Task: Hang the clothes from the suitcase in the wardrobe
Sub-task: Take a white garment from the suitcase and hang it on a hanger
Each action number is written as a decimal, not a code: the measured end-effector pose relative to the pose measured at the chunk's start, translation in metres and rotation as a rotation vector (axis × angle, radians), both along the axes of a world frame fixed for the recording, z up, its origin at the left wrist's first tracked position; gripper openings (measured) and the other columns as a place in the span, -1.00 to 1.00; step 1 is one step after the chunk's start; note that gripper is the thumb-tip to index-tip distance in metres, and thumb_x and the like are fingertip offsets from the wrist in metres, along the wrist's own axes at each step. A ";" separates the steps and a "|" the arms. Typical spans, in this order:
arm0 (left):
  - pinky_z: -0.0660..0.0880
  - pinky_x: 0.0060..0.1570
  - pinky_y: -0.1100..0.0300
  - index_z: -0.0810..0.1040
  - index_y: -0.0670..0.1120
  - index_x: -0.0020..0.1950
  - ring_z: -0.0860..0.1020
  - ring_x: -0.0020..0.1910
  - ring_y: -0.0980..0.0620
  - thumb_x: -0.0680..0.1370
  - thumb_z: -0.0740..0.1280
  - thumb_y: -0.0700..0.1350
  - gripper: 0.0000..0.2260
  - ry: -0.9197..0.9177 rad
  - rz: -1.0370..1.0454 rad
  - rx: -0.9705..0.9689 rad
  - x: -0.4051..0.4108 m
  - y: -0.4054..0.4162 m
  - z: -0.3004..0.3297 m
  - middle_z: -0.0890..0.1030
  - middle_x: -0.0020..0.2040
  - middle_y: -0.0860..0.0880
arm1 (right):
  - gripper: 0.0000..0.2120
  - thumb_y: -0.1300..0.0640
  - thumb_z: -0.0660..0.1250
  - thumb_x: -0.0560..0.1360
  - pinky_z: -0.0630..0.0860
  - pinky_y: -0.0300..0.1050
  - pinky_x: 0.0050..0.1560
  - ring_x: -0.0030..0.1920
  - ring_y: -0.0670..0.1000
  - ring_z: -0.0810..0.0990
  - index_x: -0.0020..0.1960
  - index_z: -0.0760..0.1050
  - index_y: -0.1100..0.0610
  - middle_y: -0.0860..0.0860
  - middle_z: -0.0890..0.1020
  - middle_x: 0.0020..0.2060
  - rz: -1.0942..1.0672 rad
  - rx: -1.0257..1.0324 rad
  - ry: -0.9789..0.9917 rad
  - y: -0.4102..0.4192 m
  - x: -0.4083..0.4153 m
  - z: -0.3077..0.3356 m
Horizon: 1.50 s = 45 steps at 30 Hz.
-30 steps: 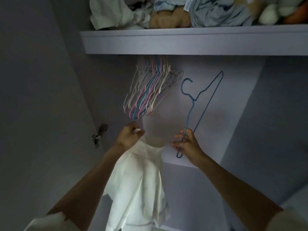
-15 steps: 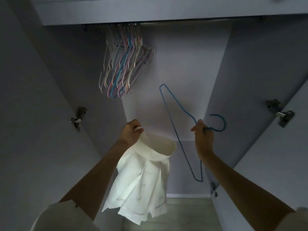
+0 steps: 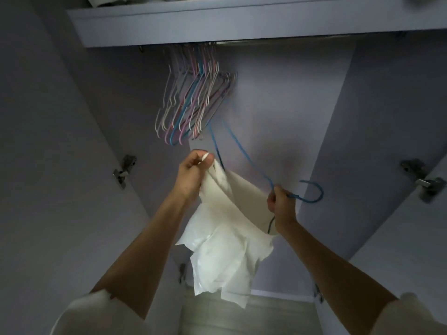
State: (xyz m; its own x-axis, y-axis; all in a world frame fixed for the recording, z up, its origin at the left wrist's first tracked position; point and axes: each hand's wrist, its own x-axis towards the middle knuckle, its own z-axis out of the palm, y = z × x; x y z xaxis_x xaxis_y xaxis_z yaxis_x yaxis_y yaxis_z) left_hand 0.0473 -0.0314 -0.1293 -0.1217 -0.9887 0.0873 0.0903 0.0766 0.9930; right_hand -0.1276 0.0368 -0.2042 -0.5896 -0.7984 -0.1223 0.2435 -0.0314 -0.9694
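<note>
Left fingers (image 3: 193, 163): curled tight on the top edge of the white garment (image 3: 227, 228), bunched cloth poking out between them, at 11 o'clock from the garment's middle.
Right fingers (image 3: 278, 197): pinched round the neck of the blue hanger (image 3: 244, 153), just below its hook.
Left hand (image 3: 191, 175): raised, back toward the camera.
Right hand (image 3: 281, 205): at 3 o'clock from the garment's opening.
White garment: hanging open between both hands, lower folds drooping toward 6 o'clock; kind of garment hard to tell.
Blue hanger: one long wire slipping down inside the garment's opening, lower part hidden by cloth; hook jutting toward 3 o'clock.
Hidden or cut off: things on the shelf (image 3: 217, 22) cropped at 12 o'clock; rail (image 3: 278, 42) mostly tucked under the shelf edge.
Around: bundle of pastel hangers (image 3: 191, 105) on the rail at 12 o'clock; door hinges (image 3: 123, 170) at 9 and 3 o'clock; wardrobe (image 3: 290, 105) back panel behind all.
</note>
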 end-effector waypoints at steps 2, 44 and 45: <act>0.37 -0.30 0.22 0.47 -0.08 -0.30 0.40 -0.39 0.10 0.52 0.29 -0.30 -0.78 0.056 0.122 -0.001 0.006 -0.010 0.013 0.49 -0.50 0.11 | -0.56 0.36 0.12 0.52 0.21 -0.23 -0.38 -0.60 -0.21 0.26 -0.50 0.20 0.08 -0.14 0.30 -0.69 0.088 0.093 0.129 0.012 -0.006 -0.015; 0.19 0.36 0.04 0.28 -0.02 0.44 0.23 0.38 -0.04 0.38 0.27 0.33 -0.28 -0.660 0.072 -0.491 -0.001 -0.004 -0.028 0.27 0.40 -0.09 | -0.79 0.34 0.10 0.48 0.32 -0.37 -0.47 -0.54 -0.12 0.34 -0.10 0.49 0.18 0.24 0.46 -0.41 0.167 -0.087 0.748 -0.002 -0.047 0.062; 0.22 0.37 0.04 0.27 -0.07 0.44 0.26 0.38 -0.07 0.46 0.34 0.14 -0.38 -0.540 0.125 -0.409 0.000 -0.007 -0.029 0.29 0.38 -0.13 | -0.77 0.40 0.09 0.50 0.29 -0.40 -0.51 -0.58 -0.14 0.35 -0.10 0.49 0.21 0.12 0.42 -0.51 0.137 -0.087 0.719 -0.001 -0.051 0.062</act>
